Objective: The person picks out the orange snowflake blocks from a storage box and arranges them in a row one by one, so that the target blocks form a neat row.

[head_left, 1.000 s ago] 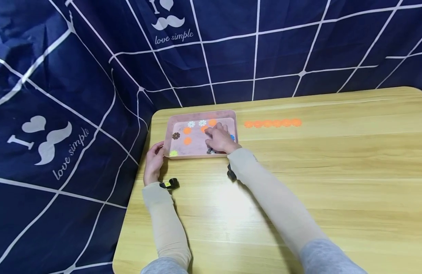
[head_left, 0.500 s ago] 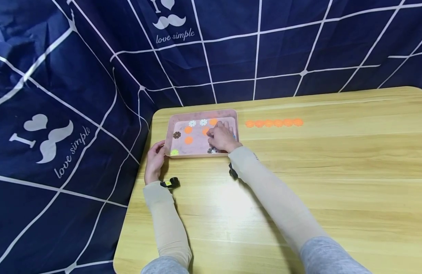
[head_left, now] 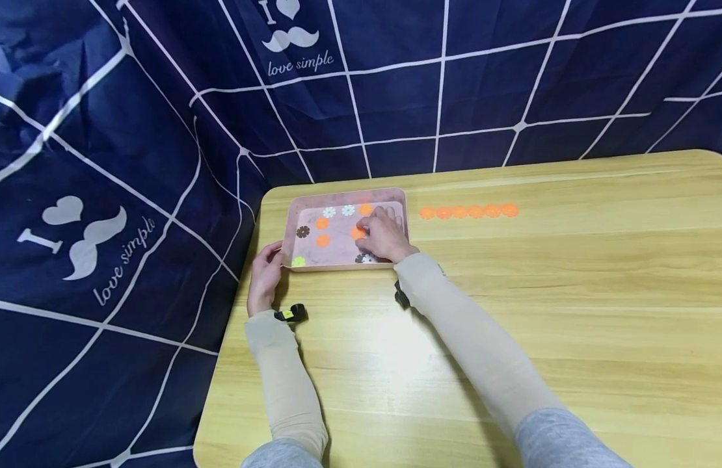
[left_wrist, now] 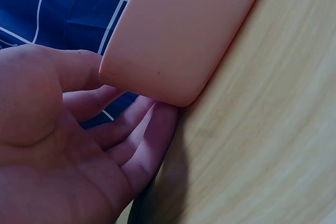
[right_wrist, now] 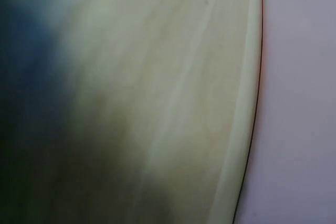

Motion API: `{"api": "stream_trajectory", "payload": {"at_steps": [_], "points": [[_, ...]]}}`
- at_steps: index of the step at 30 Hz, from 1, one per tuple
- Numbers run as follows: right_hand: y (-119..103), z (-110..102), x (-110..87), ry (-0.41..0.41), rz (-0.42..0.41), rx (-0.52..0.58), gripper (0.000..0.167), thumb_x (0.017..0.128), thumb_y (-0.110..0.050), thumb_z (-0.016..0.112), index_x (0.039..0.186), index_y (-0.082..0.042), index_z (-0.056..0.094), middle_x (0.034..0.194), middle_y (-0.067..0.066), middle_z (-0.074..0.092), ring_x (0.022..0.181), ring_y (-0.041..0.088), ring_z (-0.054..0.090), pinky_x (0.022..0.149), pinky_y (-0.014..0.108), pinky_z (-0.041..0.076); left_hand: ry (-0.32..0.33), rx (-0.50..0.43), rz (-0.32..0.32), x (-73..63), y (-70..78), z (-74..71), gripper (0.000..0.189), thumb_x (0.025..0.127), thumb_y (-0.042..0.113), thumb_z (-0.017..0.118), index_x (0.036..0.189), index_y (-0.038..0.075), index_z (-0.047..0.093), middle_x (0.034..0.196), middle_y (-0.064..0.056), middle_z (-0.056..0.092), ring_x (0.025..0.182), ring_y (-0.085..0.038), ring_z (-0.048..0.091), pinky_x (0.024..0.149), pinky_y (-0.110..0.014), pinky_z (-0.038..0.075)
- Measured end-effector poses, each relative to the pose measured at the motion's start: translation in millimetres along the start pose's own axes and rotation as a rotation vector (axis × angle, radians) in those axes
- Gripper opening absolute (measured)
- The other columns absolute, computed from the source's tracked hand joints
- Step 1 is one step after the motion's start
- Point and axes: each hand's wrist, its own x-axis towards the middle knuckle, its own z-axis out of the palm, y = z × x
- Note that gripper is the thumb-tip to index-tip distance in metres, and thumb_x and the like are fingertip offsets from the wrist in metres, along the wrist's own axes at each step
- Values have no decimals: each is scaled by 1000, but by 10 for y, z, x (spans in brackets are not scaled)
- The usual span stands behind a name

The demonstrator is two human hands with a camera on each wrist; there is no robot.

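Right hand point(head_left: 386, 235) pinches an orange disc point(head_left: 358, 232) inside the pink tray point(head_left: 340, 252), right half. Left hand point(head_left: 264, 277) grips the tray at its near left corner. Orange row point(head_left: 475, 211), six discs, sits right of tray on tabletop point(head_left: 572, 279).

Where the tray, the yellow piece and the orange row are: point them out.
Tray point(left_wrist: 176, 32): left wrist view, on its outer wall.
Yellow piece point(head_left: 298, 261): head view, on the middle of its visible face.
Orange row point(head_left: 476, 211): head view, on a piece near the row's middle.
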Motion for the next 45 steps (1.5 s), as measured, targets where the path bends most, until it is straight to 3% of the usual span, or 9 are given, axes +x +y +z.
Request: {"api": "stream_trajectory", "payload": {"at_steps": [4, 9, 19, 23, 31, 39, 45], "points": [[-17, -10, -10, -37, 1, -20, 43, 87, -33, 66, 126, -16, 64, 120, 9, 48, 107, 29, 32, 85, 41, 30, -1, 1, 0, 5, 3, 11, 39, 98, 5, 44, 135, 0, 51, 118, -14, 53, 91, -13, 51, 72, -19, 46], [-23, 4, -8, -45, 13, -14, 38, 88, -33, 66, 121, -15, 65, 118, 9, 48, 106, 29, 33, 84, 41, 31, 0, 10, 3, 11, 2, 17, 38, 98, 5, 43, 135, -1, 51, 118, -14, 53, 89, -12, 51, 71, -18, 46], [-1, 28, -6, -28, 47, -3, 32, 79, -33, 69, 102, -12, 63, 112, 8, 47, 103, 28, 34, 82, 39, 31, -6, -21, -16, -4, 4, 23, 40, 97, 3, 44, 136, 0, 51, 119, -14, 53, 90, -12, 51, 70, -16, 47], [13, 25, -9, -11, 46, -5, 34, 76, -35, 69, 101, -12, 62, 110, 7, 48, 101, 28, 35, 84, 39, 31, -6, -21, -28, -8, 9, 30, 40, 97, 4, 44, 136, 1, 51, 120, -13, 53, 92, -13, 50, 71, -17, 46], [15, -45, -6, 58, 22, 71, 42, 77, -36, 68, 108, -8, 63, 106, 6, 64, 101, 24, 55, 94, 37, 42, -3, 2, -23, -10, 2, 9, 39, 98, 5, 43, 136, 2, 51, 120, -13, 53, 90, -12, 50, 70, -18, 47], [27, -113, -38, 85, 8, 156, 40, 78, -34, 68, 109, -10, 59, 99, 6, 66, 88, 22, 61, 82, 34, 49, -13, 4, -18, -35, -8, 1, 38, 99, 6, 43, 136, 2, 51, 118, -12, 52, 90, -12, 50, 72, -19, 46], [43, -162, -104, 75, -8, 318, 33, 78, -20, 68, 108, -13, 56, 81, 5, 58, 62, 17, 58, 67, 28, 48, -17, 17, -14, -41, 5, 10, 39, 99, 6, 42, 136, 2, 51, 118, -12, 53, 88, -11, 51, 72, -19, 46]]}}
